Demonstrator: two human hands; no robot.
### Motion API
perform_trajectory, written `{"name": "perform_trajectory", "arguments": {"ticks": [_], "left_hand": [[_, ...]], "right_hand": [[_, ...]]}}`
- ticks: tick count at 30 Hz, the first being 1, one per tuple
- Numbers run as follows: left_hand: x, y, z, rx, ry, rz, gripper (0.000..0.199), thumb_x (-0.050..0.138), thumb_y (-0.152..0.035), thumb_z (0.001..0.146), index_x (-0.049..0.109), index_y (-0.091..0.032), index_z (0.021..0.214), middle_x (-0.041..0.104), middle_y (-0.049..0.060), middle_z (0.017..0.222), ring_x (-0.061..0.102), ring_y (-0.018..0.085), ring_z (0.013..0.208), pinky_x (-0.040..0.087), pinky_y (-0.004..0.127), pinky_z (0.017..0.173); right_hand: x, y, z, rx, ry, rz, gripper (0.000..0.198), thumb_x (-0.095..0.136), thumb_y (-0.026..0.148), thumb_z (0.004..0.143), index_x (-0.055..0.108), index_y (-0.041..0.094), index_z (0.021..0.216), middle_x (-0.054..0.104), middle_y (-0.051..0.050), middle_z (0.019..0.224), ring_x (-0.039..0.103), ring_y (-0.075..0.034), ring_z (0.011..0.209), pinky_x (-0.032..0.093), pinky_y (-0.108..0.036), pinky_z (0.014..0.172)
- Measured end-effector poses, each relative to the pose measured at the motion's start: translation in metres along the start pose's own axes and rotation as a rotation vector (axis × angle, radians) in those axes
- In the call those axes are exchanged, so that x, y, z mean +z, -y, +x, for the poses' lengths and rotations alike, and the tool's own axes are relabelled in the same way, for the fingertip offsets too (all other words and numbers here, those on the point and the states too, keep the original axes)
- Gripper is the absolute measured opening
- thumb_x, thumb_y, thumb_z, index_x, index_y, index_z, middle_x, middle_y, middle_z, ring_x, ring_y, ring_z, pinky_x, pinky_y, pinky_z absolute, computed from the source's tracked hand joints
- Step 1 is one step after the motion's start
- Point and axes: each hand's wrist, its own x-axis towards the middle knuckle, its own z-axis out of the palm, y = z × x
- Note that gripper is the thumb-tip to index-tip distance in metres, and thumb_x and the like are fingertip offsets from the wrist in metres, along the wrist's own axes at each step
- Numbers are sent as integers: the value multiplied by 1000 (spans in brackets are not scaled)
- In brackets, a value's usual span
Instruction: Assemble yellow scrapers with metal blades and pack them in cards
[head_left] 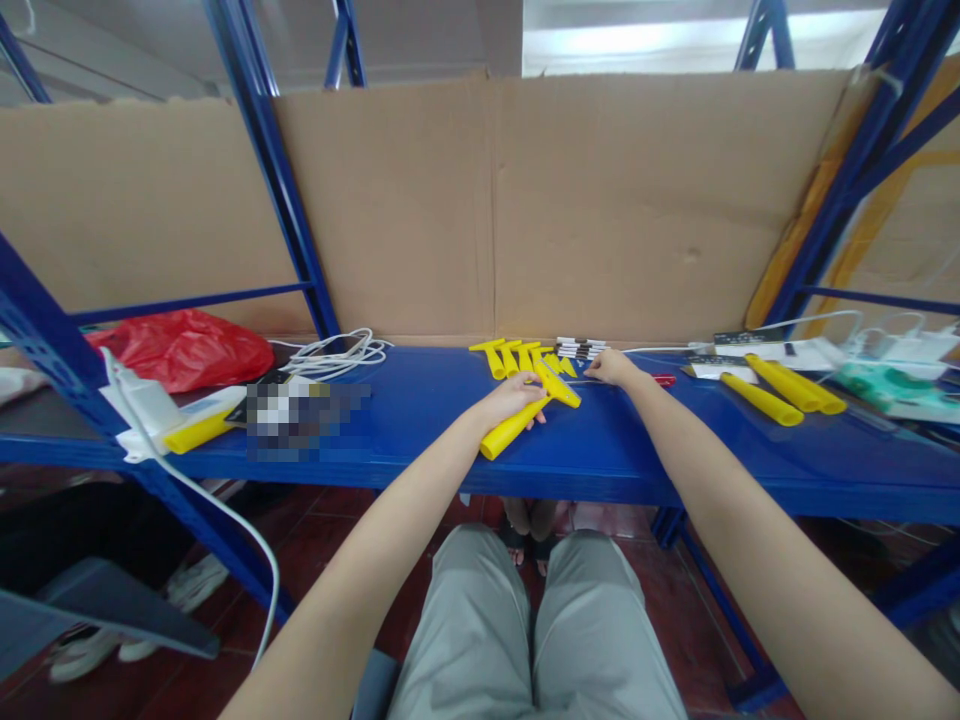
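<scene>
My left hand (517, 400) is wrapped round a yellow T-shaped plastic handle (517, 425), tilted over the blue shelf top. Its crosspiece points away from me and to the right. My right hand (613, 368) sits just right of it, fingertips pinched together low over the shelf; whatever they hold is too small to make out. A thin rod shows by those fingertips, and a red tool handle (664, 380) lies just right of the wrist. Behind my left hand stand several yellow T-shaped pieces (497, 358) in a row. Small white-and-black parts (579, 348) lie behind my right hand.
Several yellow tubes (763, 400) lie at the right, near white chargers (911, 345). On the left are a red plastic bag (191, 345), coiled white cable (337, 352) and another yellow tube (199, 432). Cardboard (600, 200) walls the back; blue posts (281, 180) frame the shelf.
</scene>
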Motion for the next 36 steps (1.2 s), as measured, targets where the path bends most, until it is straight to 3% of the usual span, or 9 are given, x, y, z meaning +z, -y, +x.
{"name": "perform_trajectory", "arguments": {"ticks": [4,13,21,30,36], "left_hand": [[0,3,3,19,14,-8,19,45,-9,86,43,-15,104,57,-3,56,55,9,42,40,16,40],[-2,7,6,33,27,7,20,46,-9,86,43,-14,106,58,-2,58,55,10,42,40,18,41],[-1,3,4,15,19,-18,16,47,-9,86,44,-15,101,56,-3,58,56,10,44,40,17,40],[-1,6,6,3,14,-42,16,52,-12,85,47,-14,100,58,-1,58,57,10,43,40,16,39],[0,3,5,-15,6,-25,14,45,-9,87,47,-13,101,57,-2,60,56,9,44,40,16,39]], "right_hand": [[2,2,3,-13,-3,-42,23,58,28,81,74,16,93,73,-6,82,64,-18,82,45,-21,71],[3,2,3,-44,-2,-58,27,52,14,79,74,14,95,73,-9,96,65,-18,89,44,-20,76],[3,4,0,-81,1,-29,23,54,19,81,74,16,92,73,-6,93,65,-17,83,45,-20,71],[3,9,-4,-25,7,-12,24,49,9,79,72,10,86,72,-14,84,65,-20,80,45,-23,70],[3,3,-8,11,-68,80,26,44,8,81,68,7,90,70,-17,93,64,-22,85,45,-26,74]]}}
